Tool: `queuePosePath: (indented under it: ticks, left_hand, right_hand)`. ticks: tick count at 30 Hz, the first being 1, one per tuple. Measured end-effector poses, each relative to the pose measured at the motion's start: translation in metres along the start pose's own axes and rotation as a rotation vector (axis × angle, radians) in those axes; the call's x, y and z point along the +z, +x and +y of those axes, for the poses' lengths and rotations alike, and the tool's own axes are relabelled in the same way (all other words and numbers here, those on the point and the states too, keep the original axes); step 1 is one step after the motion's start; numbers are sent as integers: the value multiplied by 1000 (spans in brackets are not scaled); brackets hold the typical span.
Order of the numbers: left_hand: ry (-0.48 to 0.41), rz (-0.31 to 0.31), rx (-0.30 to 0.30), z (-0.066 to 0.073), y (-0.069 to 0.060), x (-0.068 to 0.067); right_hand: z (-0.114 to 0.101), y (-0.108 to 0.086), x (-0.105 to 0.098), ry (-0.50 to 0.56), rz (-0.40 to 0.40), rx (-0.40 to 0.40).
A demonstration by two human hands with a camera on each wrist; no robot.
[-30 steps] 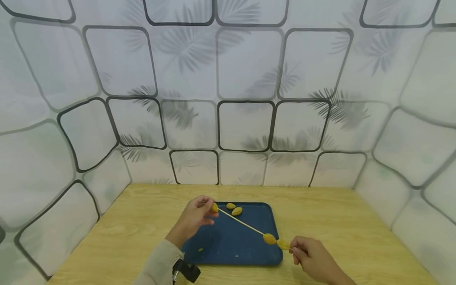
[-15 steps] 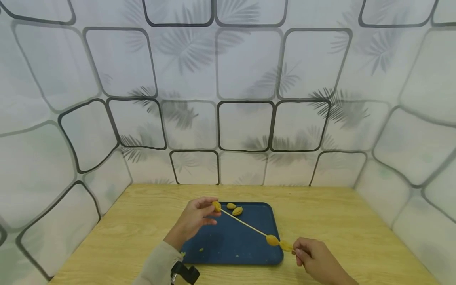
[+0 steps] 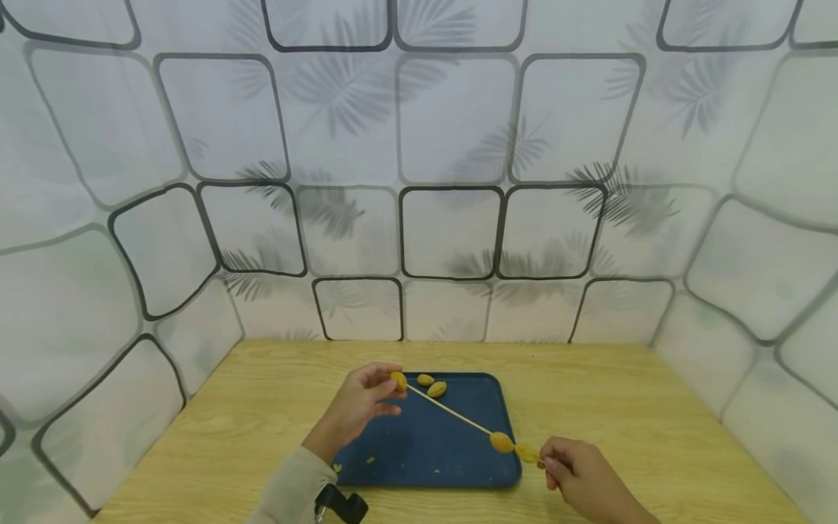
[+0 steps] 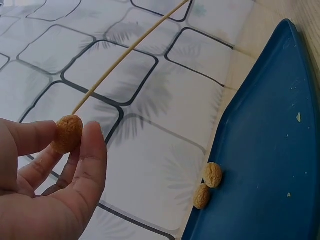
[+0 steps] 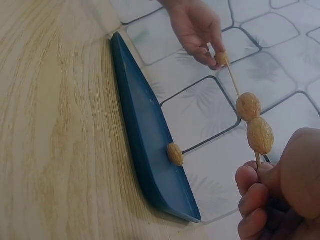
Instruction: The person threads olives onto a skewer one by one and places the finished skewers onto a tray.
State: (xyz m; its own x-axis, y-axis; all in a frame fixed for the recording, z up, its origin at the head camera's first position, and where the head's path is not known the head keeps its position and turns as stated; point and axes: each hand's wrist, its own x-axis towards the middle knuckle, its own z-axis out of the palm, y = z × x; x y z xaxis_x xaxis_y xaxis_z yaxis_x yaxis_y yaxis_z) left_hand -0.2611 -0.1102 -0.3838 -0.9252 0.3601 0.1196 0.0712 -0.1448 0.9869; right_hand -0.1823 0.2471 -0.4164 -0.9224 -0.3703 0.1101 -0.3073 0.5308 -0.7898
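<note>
A skewer slanting between the left hand and the right hand

Only the head view takes in the breadth of the patterned wall covering, grey rounded squares and leaf sprays, and the wood-grained counter before it. On the counter lies a dark blue tray with a raised rim. The head view also shows the pale sleeve and black device at the left wrist.

The skewer, thin, straight and pale, is raised above the tray. The right wrist view shows what the head view blurs: the right fingers clamped on a short bare end of it, beside two threaded pieces, golden-brown, oval, deeply wrinkled and touching. The left wrist view shows the left thumb and fingers pinching a held piece, rounder and browner, at the skewer's other end; how far the stick enters it cannot be told. That view and the head view show two loose pieces by the tray's far edge; the right wrist view shows just one. Tiny crumbs dot the tray.
</note>
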Motion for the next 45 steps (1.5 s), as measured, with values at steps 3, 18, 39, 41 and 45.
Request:
queuePosePath:
  ticks: [3,18,39,41,45]
  left_hand:
    - [-13,0,12,-1,0,2]
    - [-133,36,53,5,-6,14]
    - [-228,6,51,0,-9,15]
    - [-235,23,50,0,-9,15]
    - [-272,57,49,0,-9,18]
  right_hand:
    - [0,-1,0,-9,2,2]
    - [6,3,-3,-47,10,-129]
    - [-6,3,-4,-161,125,-266]
    - [-6,4,-2,-165,144,-272]
    - [-5,7,3,-152,150,-249]
